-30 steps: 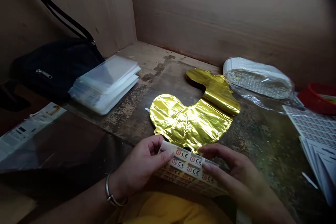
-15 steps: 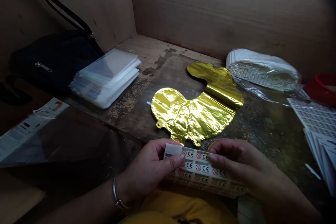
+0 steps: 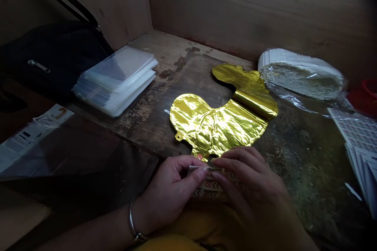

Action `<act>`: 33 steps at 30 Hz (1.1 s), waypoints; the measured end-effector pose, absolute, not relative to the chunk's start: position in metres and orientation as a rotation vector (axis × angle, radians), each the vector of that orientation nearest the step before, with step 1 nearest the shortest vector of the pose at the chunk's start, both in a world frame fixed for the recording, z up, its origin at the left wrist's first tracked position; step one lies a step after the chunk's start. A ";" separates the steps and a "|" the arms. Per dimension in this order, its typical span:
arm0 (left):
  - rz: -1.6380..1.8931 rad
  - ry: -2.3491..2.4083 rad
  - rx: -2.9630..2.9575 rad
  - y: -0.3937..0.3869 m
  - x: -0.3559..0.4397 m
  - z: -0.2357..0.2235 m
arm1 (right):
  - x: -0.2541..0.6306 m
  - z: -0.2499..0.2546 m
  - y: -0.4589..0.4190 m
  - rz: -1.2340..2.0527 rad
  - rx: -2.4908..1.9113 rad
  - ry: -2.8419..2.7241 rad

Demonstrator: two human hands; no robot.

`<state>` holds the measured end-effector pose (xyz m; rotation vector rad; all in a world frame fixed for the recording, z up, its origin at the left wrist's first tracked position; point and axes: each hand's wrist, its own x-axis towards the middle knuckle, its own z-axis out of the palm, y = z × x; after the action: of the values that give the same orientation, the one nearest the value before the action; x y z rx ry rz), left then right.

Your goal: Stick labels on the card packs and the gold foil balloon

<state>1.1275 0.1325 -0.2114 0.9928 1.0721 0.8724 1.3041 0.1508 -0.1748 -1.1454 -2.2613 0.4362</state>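
Observation:
My left hand [image 3: 167,190] is closed on a sheet of small CE-mark stickers [image 3: 207,193], its thumb on top near the upper left corner. At the sheet's upper edge, the thumb and fingers of my right hand [image 3: 256,182] pinch close to my left thumb, covering much of the print. Whether a single sticker is between those fingertips cannot be made out. Just beyond both hands lies a flat gold foil balloon [image 3: 218,127], curved, with small tabs along its near edge. A small orange-red spot [image 3: 200,157] shows on a near tab.
Left on the table stands a stack of clear plastic sleeves [image 3: 118,82], beside a dark bag [image 3: 59,55]. A plastic-wrapped white bundle [image 3: 303,74] lies at the back right, near a red container [image 3: 363,96] and more printed sheets [image 3: 355,131]. Wooden walls [image 3: 250,11] enclose the back.
My right hand has moved left along the sticker sheet, from its right part to near my left thumb. The sheet has tilted and is more covered. The view has shifted slightly.

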 end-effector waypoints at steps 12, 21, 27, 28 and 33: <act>0.837 1.066 0.924 0.133 1.127 -0.213 | 1.307 -0.193 0.150 0.175 -0.931 -2.264; 0.879 1.023 0.834 0.130 1.126 -0.216 | 1.301 -0.193 0.149 0.091 -1.017 -2.213; 0.871 1.022 0.829 0.130 1.126 -0.215 | 1.308 -0.201 0.146 0.081 -0.931 -2.290; 0.876 1.022 0.819 0.129 1.126 -0.215 | 1.310 -0.202 0.145 0.077 -0.911 -2.296; 0.874 1.006 0.741 0.129 1.127 -0.215 | 1.312 -0.199 0.143 0.086 -0.844 -2.313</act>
<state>1.1270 0.1290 -0.2153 0.7405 1.0060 0.8743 1.3117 0.1432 -0.1988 -0.8437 -2.3132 0.0861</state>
